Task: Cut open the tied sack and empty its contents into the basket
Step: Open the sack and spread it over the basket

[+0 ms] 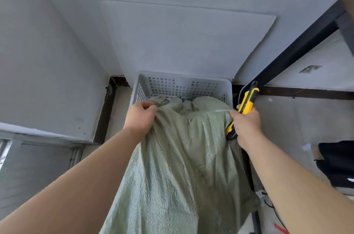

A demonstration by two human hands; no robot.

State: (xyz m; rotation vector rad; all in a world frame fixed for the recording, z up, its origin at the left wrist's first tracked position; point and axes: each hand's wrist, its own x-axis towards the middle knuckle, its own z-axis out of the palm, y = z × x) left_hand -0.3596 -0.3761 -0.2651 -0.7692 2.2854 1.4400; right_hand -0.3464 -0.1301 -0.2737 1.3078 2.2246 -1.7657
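Note:
A pale green woven sack [178,157] hangs in front of me, its far end draped over the near rim of a white perforated plastic basket [180,85]. My left hand [140,116] pinches the sack's left edge near the basket. My right hand [247,124] grips the sack's right edge together with a yellow and black utility knife [247,102], whose tip points up and away. What lies inside the basket is hidden behind the sack.
The basket stands on the floor against a grey wall with a flat white board [183,42] leaning on it. A black metal frame bar [298,49] slants up at the right. A dark object [337,164] lies on the floor at the right edge.

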